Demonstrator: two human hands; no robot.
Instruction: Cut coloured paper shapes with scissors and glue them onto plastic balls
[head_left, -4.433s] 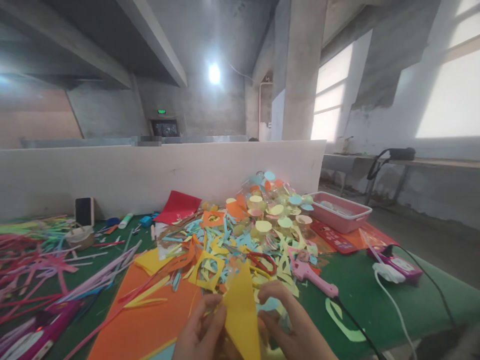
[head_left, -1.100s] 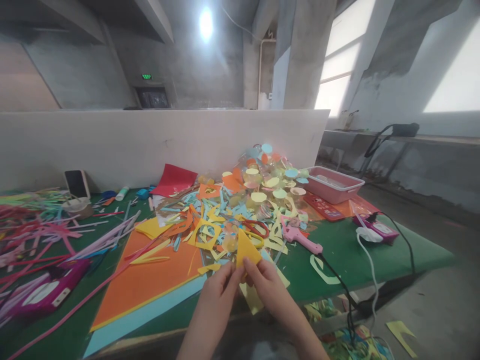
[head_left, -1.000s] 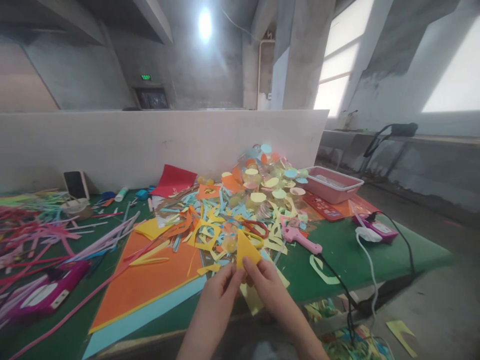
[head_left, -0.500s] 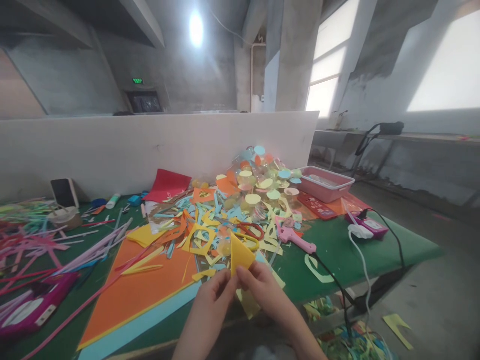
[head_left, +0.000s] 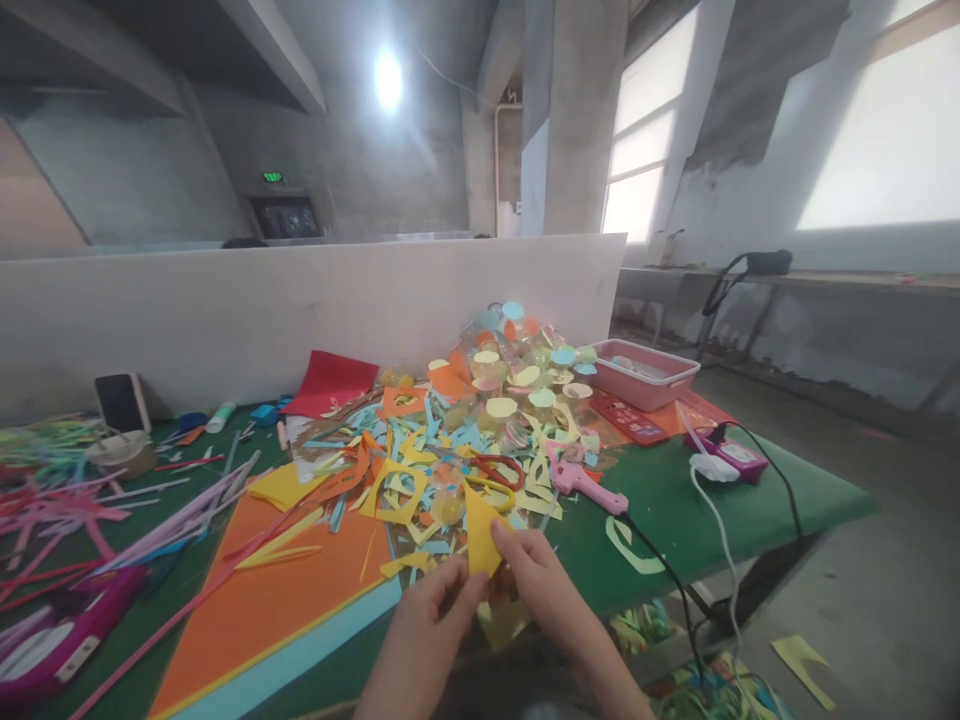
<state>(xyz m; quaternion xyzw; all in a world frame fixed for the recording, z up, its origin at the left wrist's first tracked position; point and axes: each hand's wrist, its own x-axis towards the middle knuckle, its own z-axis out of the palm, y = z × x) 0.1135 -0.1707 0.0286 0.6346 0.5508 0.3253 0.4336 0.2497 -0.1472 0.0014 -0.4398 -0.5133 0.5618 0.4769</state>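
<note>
A folded piece of yellow paper [head_left: 482, 532] is pinched between both hands at the near edge of the table. My left hand [head_left: 442, 615] grips its lower left corner between thumb and fingers. On its right side, my right hand [head_left: 536, 570] presses the fold, fingers closed. Just beyond the paper lie yellow-handled scissors [head_left: 491, 494] and red-handled scissors [head_left: 502, 468] among cut scraps. A sheet of pale yellow paper [head_left: 501, 622] shows below the hands, partly hidden by them.
Stacked orange sheets [head_left: 277, 580] lie on the green table at left. A pink glue gun [head_left: 589, 485] with a black cord rests at right, before a pink basket [head_left: 645, 380]. Clear balls with paper discs [head_left: 502, 408] are heaped behind the scraps. A purple power strip [head_left: 731, 458] sits farther right.
The yellow paper has turned more upright and looks narrower. My right hand has shifted up along its right side. The whole view has moved slightly.
</note>
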